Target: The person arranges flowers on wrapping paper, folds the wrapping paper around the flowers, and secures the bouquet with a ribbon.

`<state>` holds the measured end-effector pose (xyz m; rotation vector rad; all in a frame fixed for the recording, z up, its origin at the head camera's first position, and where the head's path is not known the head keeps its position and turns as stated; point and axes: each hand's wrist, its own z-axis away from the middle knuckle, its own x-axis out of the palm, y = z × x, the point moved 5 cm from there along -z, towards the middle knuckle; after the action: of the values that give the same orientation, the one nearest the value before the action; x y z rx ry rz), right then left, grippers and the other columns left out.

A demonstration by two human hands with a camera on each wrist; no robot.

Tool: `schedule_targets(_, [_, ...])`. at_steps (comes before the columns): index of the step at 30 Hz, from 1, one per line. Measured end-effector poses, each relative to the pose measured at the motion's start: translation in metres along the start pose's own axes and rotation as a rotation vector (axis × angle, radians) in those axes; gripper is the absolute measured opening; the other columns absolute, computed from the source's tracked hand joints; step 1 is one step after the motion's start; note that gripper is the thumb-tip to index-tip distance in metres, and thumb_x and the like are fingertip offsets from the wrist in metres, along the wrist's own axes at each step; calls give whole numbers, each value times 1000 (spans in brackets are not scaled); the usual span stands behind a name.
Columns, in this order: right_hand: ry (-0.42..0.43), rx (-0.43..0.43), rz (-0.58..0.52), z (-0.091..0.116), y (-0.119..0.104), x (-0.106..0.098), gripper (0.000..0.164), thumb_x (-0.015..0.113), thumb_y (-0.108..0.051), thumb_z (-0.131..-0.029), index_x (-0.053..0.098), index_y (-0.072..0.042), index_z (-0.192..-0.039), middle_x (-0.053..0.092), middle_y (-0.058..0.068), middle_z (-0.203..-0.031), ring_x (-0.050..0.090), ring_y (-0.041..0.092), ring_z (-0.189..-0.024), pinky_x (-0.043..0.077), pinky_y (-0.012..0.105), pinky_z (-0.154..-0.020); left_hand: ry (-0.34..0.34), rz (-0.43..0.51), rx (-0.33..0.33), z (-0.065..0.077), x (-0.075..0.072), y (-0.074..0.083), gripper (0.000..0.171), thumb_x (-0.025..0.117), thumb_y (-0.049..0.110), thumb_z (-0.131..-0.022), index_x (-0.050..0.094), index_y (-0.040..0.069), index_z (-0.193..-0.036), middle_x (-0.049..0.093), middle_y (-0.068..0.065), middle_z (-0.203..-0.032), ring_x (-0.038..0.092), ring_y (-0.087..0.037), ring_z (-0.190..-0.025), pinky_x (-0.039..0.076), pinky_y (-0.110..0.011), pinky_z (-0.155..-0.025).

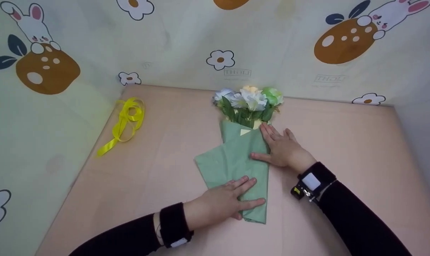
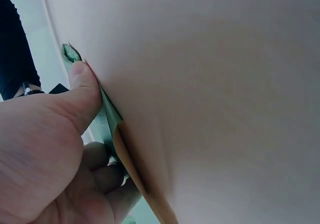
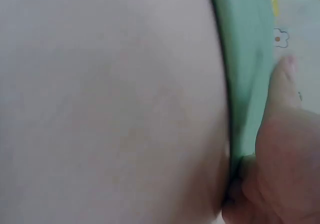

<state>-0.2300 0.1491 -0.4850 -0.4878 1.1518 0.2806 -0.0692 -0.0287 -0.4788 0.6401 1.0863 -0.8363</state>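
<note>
A bouquet of artificial flowers point(image 1: 250, 99), in blue, white, cream and green, lies on the table with its stems wrapped in green paper point(image 1: 236, 153). My left hand point(image 1: 222, 202) presses flat on the lower part of the wrap, fingers spread. Along the upper right edge, my right hand point(image 1: 284, 149) rests with its fingertips near the leaves and its thumb across the paper. In the left wrist view, the thumb point(image 2: 82, 82) lies on the green wrap's edge beside a tan layer point(image 2: 127, 154). The right wrist view shows the green paper point(image 3: 247, 64) beside the hand. Stems are hidden inside.
A loose coil of yellow ribbon point(image 1: 129, 119) lies at the left of the pinkish table point(image 1: 165, 124). Behind the table hangs a pale cloth point(image 1: 179, 42) printed with rabbits and flowers.
</note>
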Motion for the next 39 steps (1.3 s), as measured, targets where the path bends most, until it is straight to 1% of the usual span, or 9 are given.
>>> schedule_targets(4, [30,-11,18,0,1,2,125,58,-81,-97,1,1,-173,0,20,-181,9,39,-168,7,73,-128,8,-17,12,1,-2,5,71,55,43,-110,20,54,-171,16,-22,-180,18,-37,-166,34,-41,-128])
schedule_targets(7, [53,-23,41,3,-2,7,122,57,-77,-100,2,4,-172,-2,22,-182,7,40,-168,11,73,-128,-11,43,9,2,-1,9,73,56,30,-113,20,58,-169,13,-24,-180,13,-42,-167,33,-48,-129])
schedule_targets(14, [90,-38,45,24,-24,23,89,40,-54,-117,5,7,-171,0,25,-181,6,43,-167,13,70,-130,-67,83,-5,5,2,11,87,59,11,-112,14,60,-169,1,-24,-181,3,-44,-167,26,-53,-131])
schedule_targets(20, [159,-161,49,61,-49,39,68,40,-32,-120,18,10,-169,14,27,-179,17,45,-165,22,70,-127,-73,109,2,4,2,10,94,59,4,-110,10,58,-169,-4,-23,-181,-1,-43,-167,25,-54,-132])
schedule_targets(23, [192,-218,45,75,-52,45,66,42,-29,-119,22,10,-169,19,27,-178,20,46,-164,24,71,-126,-54,206,8,5,2,5,86,55,6,-112,12,47,-174,-5,-21,-182,-2,-41,-168,21,-52,-133])
schedule_targets(28, [230,-258,1,83,-48,52,68,44,-31,-119,23,8,-170,20,27,-178,20,46,-164,22,72,-126,-30,401,-54,3,-1,-19,71,49,18,-117,10,6,-176,0,-19,-182,2,-29,-168,17,-40,-133])
schedule_targets(30, [206,-258,-29,83,-47,53,71,43,-35,-119,20,8,-170,18,27,-179,17,46,-165,20,74,-126,2,376,-110,1,-2,-31,70,47,25,-118,14,-3,-173,5,-23,-181,7,-29,-168,20,-40,-132])
schedule_targets(35, [118,-242,-65,85,-51,51,100,50,-61,-111,13,10,-170,6,29,-180,7,48,-166,13,75,-127,54,239,-260,-7,-1,-63,76,41,44,-119,22,-9,-169,12,-30,-178,15,-38,-167,25,-47,-132])
schedule_targets(39, [130,-253,-39,85,-53,52,114,57,-70,-104,12,13,-169,6,33,-178,7,52,-165,15,76,-126,61,246,-361,-21,-4,-91,80,37,48,-119,18,-11,-169,11,-31,-178,13,-40,-167,21,-50,-133])
